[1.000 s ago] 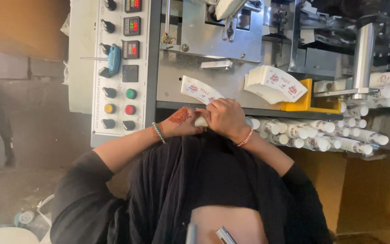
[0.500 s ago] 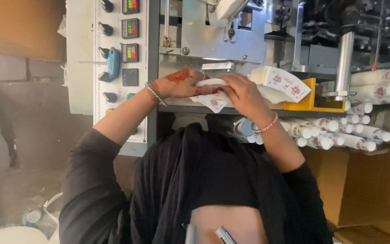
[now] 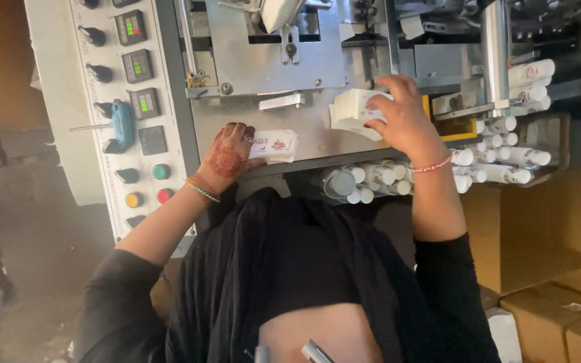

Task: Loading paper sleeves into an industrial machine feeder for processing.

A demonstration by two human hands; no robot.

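White flat cartons (image 3: 274, 145) lie at the front edge of the metal surface (image 3: 317, 131), pinned under the left hand (image 3: 228, 156). Further right, the right hand (image 3: 403, 119) grips a taller carton stack (image 3: 352, 113), with white tubes (image 3: 499, 158) heaped just below.

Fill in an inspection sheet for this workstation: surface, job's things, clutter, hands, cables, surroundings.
Surface: grey metal machine shelf, mostly bare between the hands.
Job's things: small stack of flat white cartons; larger white carton stack.
Clutter: white capped tubes heaped in a tray below the shelf.
Hands: left hand holds the small stack; right hand rests on the larger stack.
Cables: nothing seen.
Surroundings: control panel with knobs and buttons at left; cardboard boxes at right.
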